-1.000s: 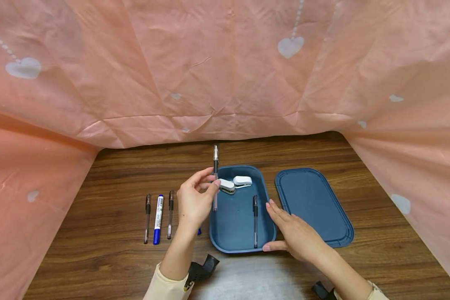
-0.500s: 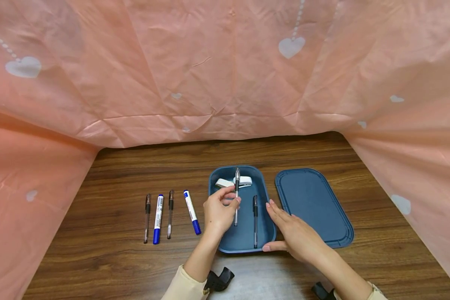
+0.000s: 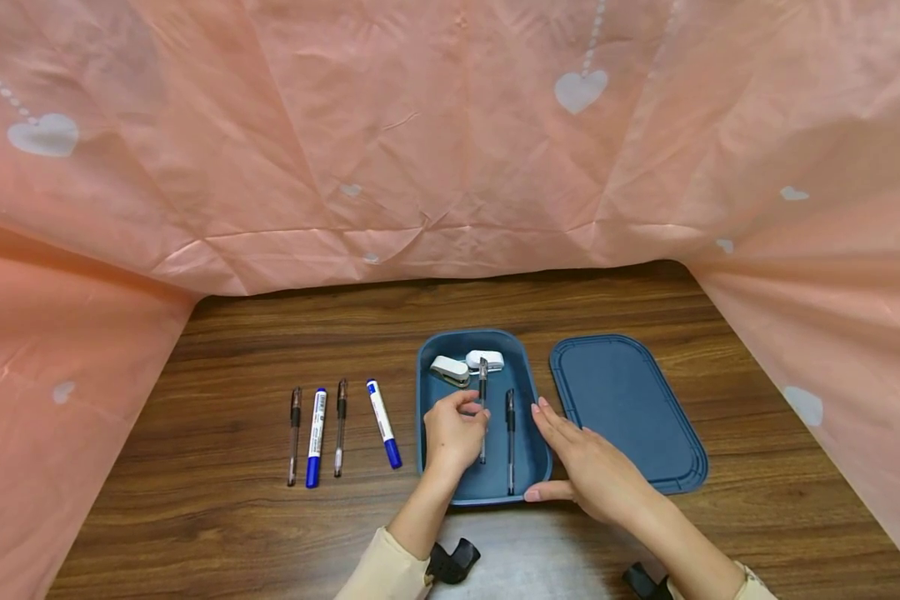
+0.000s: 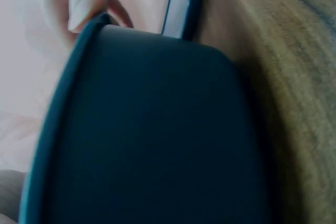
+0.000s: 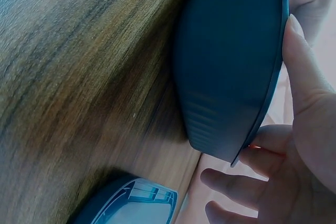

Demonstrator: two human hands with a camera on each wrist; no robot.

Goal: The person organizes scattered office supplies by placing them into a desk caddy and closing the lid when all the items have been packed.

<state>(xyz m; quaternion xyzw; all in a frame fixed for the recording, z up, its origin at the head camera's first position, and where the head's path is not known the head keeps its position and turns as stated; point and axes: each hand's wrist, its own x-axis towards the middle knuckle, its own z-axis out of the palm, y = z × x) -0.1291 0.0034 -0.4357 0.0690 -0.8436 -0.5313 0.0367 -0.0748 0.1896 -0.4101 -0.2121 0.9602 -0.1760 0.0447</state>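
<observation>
My left hand (image 3: 453,437) is over the blue plastic box (image 3: 498,477), pinching a clear gel pen (image 3: 483,375) with a black grip. The pen lies lengthwise low inside the box; whether it touches the floor I cannot tell. To its right in the box lies a second gel pen (image 3: 511,446). Two white staplers (image 3: 450,368) rest at the box's far end. My right hand (image 3: 588,471) touches the box's near right corner, fingers extended along the right side and thumb on the near rim. The left wrist view shows mostly the box's outer wall (image 4: 157,119).
A matching blue lid (image 3: 626,408) lies flat right of the box. Left of the box, two gel pens (image 3: 341,429) and two blue-capped whiteboard markers (image 3: 317,437) lie on the wooden table (image 3: 217,467). Pink cloth (image 3: 450,150) with hearts hangs around the table's back and sides.
My left hand has carried the gel pen rightward from the box's left edge and down into the box, beside the second pen. My right hand stays at the box corner.
</observation>
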